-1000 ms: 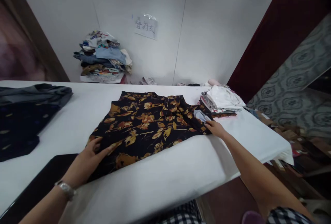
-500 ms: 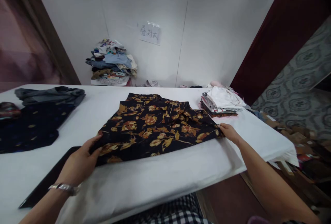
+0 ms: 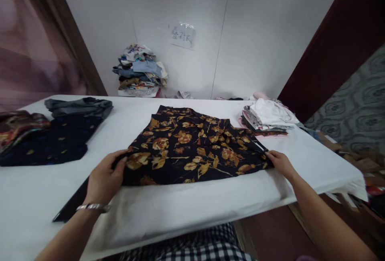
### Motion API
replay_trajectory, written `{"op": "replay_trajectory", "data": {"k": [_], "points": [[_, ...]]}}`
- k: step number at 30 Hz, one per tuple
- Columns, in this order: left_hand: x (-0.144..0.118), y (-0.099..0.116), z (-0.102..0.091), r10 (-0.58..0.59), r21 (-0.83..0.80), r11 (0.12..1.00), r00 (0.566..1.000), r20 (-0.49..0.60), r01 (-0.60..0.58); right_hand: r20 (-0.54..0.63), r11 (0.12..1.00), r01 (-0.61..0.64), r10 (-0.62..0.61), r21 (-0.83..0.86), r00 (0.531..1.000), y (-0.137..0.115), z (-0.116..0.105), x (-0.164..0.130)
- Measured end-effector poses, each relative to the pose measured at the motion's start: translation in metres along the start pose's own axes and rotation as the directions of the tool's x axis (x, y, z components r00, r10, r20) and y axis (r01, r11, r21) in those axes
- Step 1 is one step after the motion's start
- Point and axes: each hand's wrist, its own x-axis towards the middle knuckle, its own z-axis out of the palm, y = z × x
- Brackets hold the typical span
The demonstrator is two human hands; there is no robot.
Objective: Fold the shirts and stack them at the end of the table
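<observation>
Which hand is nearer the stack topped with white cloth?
Right. The right hand is in front of the stack; the left hand is across the floral garment, farther left.

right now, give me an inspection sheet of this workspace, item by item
Surface: white-covered table
Job's things: dark floral garment, spread out, creased
Clutter: navy garment, grey garment, plaid cloth at left; garment stack at right; black flat object near left
Hands: left hand holds the garment's near left corner; right hand, its near right corner
Cables: nothing seen
Surroundings: clothes pile and handwritten sign at pale wall; boxes beyond table's right
</observation>
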Motion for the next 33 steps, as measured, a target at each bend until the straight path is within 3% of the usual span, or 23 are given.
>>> {"op": "replay_trajectory", "data": {"k": [4, 11, 14, 15, 17, 19, 20, 23, 25, 27, 29, 33], "points": [[0.013, -0.005, 0.013, -0.07, 0.172, 0.985, 0.95, 0.304, 0.017, 0.026, 0.996, -0.041, 0.043, -0.074, 0.999, -0.011, -0.003, 0.003], [0.035, 0.009, 0.025, -0.123, 0.313, 0.95, 0.939, 0.32, 0.018, 0.092, 0.992, -0.044, 0.055, -0.116, 0.994, -0.045, 0.009, 0.017], [0.04, 0.024, 0.025, -0.105, 0.244, 0.97, 0.93, 0.352, 0.017, 0.05, 0.987, 0.009, -0.001, -0.16, 0.999, -0.053, 0.021, 0.027], [0.041, 0.028, 0.024, -0.062, 0.176, 0.984, 0.945, 0.322, 0.004, 0.004, 0.991, 0.029, -0.028, -0.127, 1.0, -0.054, 0.024, 0.031], [0.041, 0.031, 0.019, 0.063, 0.048, 0.996, 0.986, 0.153, -0.071, -0.095, 0.999, 0.044, -0.045, -0.012, 0.994, -0.053, 0.028, 0.037], [0.044, 0.028, 0.017, 0.146, 0.052, 0.988, 0.989, -0.015, -0.145, -0.132, 0.999, 0.021, -0.015, 0.05, 0.991, -0.049, 0.031, 0.041], [0.046, 0.024, 0.017, 0.151, 0.109, 0.983, 0.989, -0.011, -0.149, -0.125, 1.0, 0.006, -0.003, 0.026, 0.992, -0.045, 0.033, 0.042], [0.055, 0.012, 0.022, 0.066, 0.337, 0.929, 0.964, 0.256, -0.153, -0.076, 0.982, -0.01, -0.004, -0.186, 0.997, -0.035, 0.039, 0.043], [0.06, 0.014, 0.024, 0.041, 0.438, 0.878, 0.942, 0.334, -0.194, -0.052, 0.954, -0.012, -0.004, -0.299, 0.999, -0.032, 0.042, 0.04], [0.062, 0.03, 0.026, 0.128, 0.455, 0.858, 0.957, 0.262, -0.24, -0.028, 0.942, -0.018, 0.01, -0.334, 1.0, -0.033, 0.044, 0.037], [0.059, 0.06, 0.032, 0.26, 0.362, 0.874, 0.941, 0.215, -0.324, -0.005, 0.942, -0.023, 0.023, -0.334, 1.0, -0.039, 0.044, 0.035], [0.045, 0.141, 0.075, 0.45, 0.082, 0.864, 0.834, 0.32, -0.498, 0.004, 0.909, -0.061, 0.068, -0.412, 0.998, -0.05, 0.045, 0.034]]}}
